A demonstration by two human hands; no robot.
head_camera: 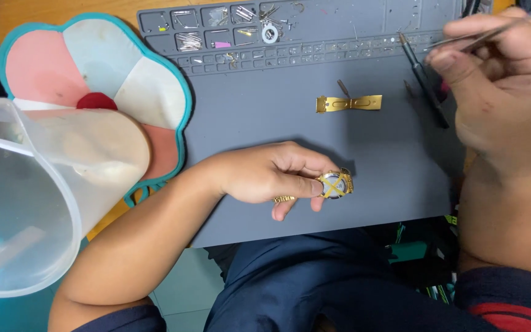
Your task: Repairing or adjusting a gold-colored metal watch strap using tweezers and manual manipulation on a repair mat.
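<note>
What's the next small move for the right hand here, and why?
Probably bring the right hand with its tweezers down toward the gold watch case. The left hand pinches the case at its fingertips, held just over the grey mat, while the tweezers are up near the mat's far right corner, well apart from it. The gold clasp lies loose between them.

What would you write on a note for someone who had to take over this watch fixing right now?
Left hand: pinches a gold watch case by its edge, over the grey work mat.
Right hand: holds thin metal tweezers, raised at the mat's right side.
A gold clasp piece lies loose mid-mat; a dark hand tool lies beside the right hand.
Small pins and parts sit in the mat's top tray compartments.
Done: clasp piece is off the watch. Left: it is not yet back on.
</note>
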